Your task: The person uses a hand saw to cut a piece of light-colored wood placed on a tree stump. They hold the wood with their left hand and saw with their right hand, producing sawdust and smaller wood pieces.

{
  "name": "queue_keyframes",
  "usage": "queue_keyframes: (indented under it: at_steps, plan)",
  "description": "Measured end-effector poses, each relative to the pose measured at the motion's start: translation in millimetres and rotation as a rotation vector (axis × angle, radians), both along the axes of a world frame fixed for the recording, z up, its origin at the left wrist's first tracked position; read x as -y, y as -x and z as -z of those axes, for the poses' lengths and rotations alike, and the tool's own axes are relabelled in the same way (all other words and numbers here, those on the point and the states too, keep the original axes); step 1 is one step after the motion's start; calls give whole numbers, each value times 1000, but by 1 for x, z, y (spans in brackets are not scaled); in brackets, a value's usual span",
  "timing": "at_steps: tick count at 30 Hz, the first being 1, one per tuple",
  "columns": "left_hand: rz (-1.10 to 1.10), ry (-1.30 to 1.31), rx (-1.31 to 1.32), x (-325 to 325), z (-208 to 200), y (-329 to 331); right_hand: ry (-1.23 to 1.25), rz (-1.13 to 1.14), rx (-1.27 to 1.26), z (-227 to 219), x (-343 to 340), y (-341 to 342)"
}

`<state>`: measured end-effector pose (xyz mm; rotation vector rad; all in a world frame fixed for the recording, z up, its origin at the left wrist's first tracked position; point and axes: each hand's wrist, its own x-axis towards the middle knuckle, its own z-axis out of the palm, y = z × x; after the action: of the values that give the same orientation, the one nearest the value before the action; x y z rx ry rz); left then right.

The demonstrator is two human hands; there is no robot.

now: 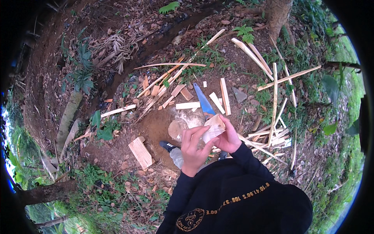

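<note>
A pale wooden block (214,127) is held up in front of my body between both hands. My right hand (230,137) grips it from the right and behind, with the fingers partly hidden by the wood. On its left edge my left hand (191,151) has bent fingers, with the thumb along the lower side. Just beyond the block lies a hand saw with a blue blade (201,98); its handle end is close to the block and partly covered. A round log stump (177,129) stands under and left of the hands, with pale sawdust beside it.
A thick cut plank (140,153) lies left of my shoe (167,146). Short offcuts (187,105) and long thin strips (274,103) are scattered ahead and to the right. Split sticks are piled (272,138) at the right. A tree trunk (278,17) rises at the far right.
</note>
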<state>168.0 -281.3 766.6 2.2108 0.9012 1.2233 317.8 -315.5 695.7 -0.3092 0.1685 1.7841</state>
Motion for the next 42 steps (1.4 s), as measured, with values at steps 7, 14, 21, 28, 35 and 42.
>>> queue_keyframes:
  at_steps: [7,14,21,28,35,42]
  plan:
    - [33,160,141,16,4,-7,-157,-9,19,5,-1,8]
    - [132,72,169,25,10,-1,-181,21,126,9,-2,-1]
    - [-16,285,447,41,30,4,-382,127,329,2,3,1]
    - [367,1529,973,6,48,48,-582,71,946,-34,11,5]
    - [194,1453,1043,16,65,66,-528,16,1126,-42,13,32]
    - [-14,1022,477,1,47,84,-329,-314,974,-18,11,8]
